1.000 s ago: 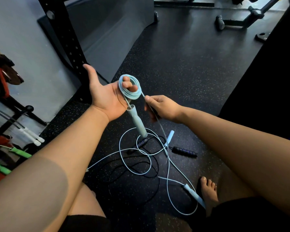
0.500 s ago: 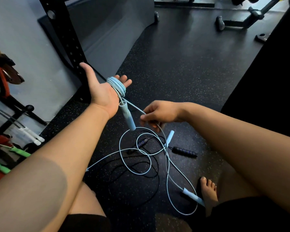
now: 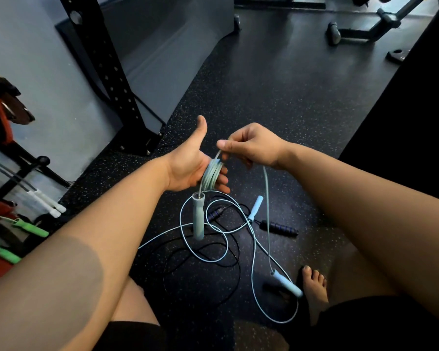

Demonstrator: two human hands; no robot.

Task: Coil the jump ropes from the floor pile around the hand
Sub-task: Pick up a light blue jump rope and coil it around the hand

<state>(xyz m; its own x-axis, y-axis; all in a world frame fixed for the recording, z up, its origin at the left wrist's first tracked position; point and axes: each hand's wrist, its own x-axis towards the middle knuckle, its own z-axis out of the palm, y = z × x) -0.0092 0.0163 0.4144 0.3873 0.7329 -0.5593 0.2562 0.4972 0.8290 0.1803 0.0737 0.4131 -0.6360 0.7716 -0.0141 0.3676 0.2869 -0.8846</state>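
Observation:
My left hand (image 3: 188, 168) is held out, thumb up, with several turns of a pale green jump rope (image 3: 211, 176) wound around its fingers. One rope handle (image 3: 197, 216) dangles straight down from the coil. My right hand (image 3: 251, 145) pinches the same rope just above the coil, and the free length hangs down to the other handle (image 3: 287, 283) on the floor. Below lie a light blue rope (image 3: 203, 257) with a blue handle (image 3: 255, 207) and a black rope (image 3: 236, 264) with a dark handle (image 3: 280, 228), tangled in a pile.
A black rack upright (image 3: 107, 72) stands at the left by the grey wall. Green-handled ropes (image 3: 28, 228) and white handles (image 3: 46, 201) lie at the far left. A bench frame (image 3: 360, 31) is at the back right. My bare foot (image 3: 314, 290) rests beside the pile.
My right hand rose from below the left hand to above the coil, carrying the rope up over the fingers. My left hand dropped and turned thumb-up; the floor handle shifted slightly.

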